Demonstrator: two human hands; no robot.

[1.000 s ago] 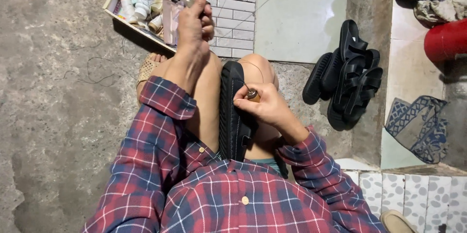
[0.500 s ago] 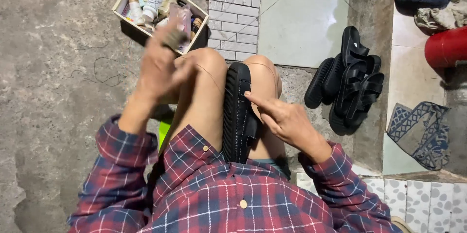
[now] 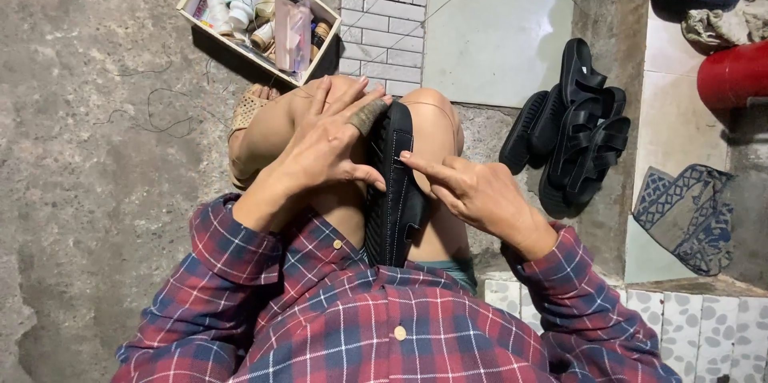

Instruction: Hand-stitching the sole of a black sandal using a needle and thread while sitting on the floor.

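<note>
Black sandal point(image 3: 396, 191) stands on edge between the knees. Left hand point(image 3: 332, 143) rests on it, fingers spread; right hand point(image 3: 472, 191) pinches at its sole edge, index extended.

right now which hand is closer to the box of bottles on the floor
Left. The left hand rests on the black sandal clamped between the knees, just below the box of bottles. The right hand is on the sandal's far side, farther away.

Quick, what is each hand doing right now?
Left hand: open, fingers spread, resting on the black sandal.
Right hand: partly curled, index fingertip on the sandal; holding nothing visible.
</note>
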